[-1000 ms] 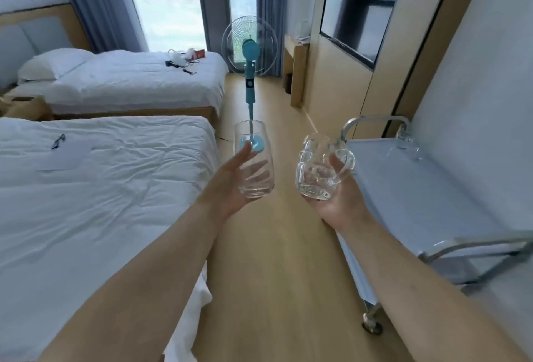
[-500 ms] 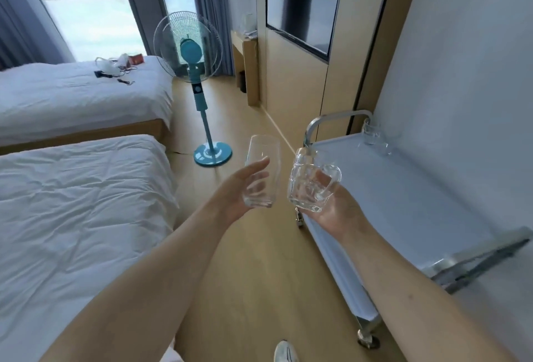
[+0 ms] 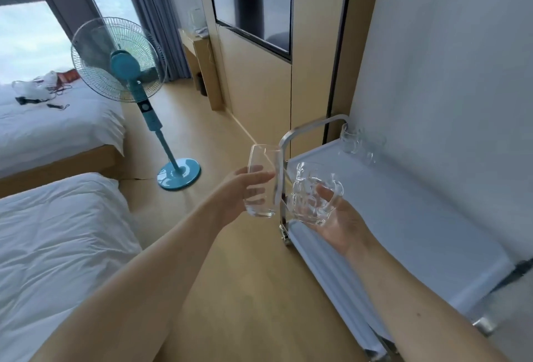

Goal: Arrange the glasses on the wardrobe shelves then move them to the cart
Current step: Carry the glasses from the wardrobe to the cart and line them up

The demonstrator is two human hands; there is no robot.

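Holding one glass in each hand, the person stands beside the cart, with both forearms stretched forward over the wooden floor. The left hand (image 3: 245, 188) grips a tall smooth glass (image 3: 262, 181); its fingers (image 3: 255, 203) are curled around the far side and show through the glass, and the thumb lies across the near side. The right hand (image 3: 334, 217) holds a ribbed glass mug (image 3: 315, 192), which rests in the palm with the fingers bent around it. The two glasses are just beside each other, in front of the near metal handle (image 3: 284, 177) of the cart (image 3: 403, 217). The mug is already about at the edge of the cart top, and the tall glass is a little to the left of it, above the floor.

Further on, in the far corner of the cart top near the wall, other clear glasses (image 3: 353, 142) already stand together; I cannot tell how many. So, as I judge it, the task is in its second part: some glasses are already moved, these two are arriving, and they are not yet put down. The wardrobe is not in view, so I cannot say how many glasses are left there.

Beyond the cart there are a blue fan (image 3: 127, 73) on the floor and two beds (image 3: 57, 231) with white sheets at the left.
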